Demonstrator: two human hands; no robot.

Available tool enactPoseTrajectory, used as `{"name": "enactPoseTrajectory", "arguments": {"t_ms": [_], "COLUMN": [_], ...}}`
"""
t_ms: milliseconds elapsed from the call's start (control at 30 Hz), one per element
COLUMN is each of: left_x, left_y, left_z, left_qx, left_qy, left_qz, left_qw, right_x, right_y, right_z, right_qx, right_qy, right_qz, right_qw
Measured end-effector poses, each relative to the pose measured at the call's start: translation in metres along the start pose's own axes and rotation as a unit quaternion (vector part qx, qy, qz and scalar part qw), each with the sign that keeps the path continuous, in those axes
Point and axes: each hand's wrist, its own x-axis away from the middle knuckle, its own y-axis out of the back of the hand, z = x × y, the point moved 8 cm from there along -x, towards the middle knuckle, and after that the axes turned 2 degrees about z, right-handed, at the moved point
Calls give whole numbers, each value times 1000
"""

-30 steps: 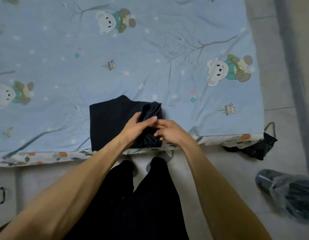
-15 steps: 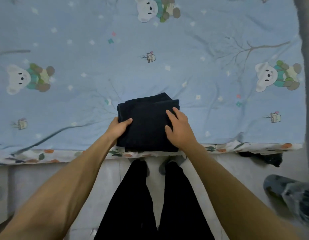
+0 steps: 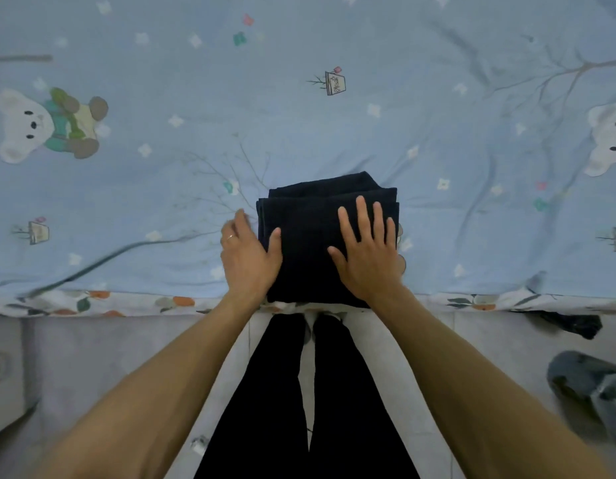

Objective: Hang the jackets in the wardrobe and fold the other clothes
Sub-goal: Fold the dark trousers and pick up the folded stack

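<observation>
A dark navy folded cloth garment (image 3: 310,243) lies at the near edge of the light blue bear-print bedsheet (image 3: 334,126), its long axis running from the person toward the far side, stacked fold edges at the far end. The right hand (image 3: 368,257) rests flat on top with 4 straight fingers slightly spread. The left hand (image 3: 247,257) lies against the garment's left edge, thumb on top, fingers straight along the side.

**Single head-worn view, looking steeply down at a bed edge**

Only one view is given. It is taken from the person's head and is aimed forward and sharply downward. The near edge of the bed (image 3: 92,300) crosses the lower middle of the frame, with the sheet filling the upper half. Both forearms are seen close, entering from the bottom corners. Wide-angle bending is visible at the sides.
</observation>
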Motion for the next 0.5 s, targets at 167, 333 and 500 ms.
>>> {"name": "enactPoseTrajectory", "arguments": {"t_ms": [167,333,500], "left_x": [18,-15,-14], "left_y": [-42,-87,-78], "left_z": [-66,-39,-42], "left_qx": [-214,-234,-183], "left_qy": [-361,-386,-376], "left_qz": [-4,-1,-30], "left_qw": [908,892,908], "right_x": [-1,-22,-19], "right_y": [-14,-45,-36], "right_z": [6,-23,-21], "right_qx": [9,-14,-41], "right_qy": [102,42,46], "right_qz": [-76,-121,-171], "right_qw": [992,992,983]}}
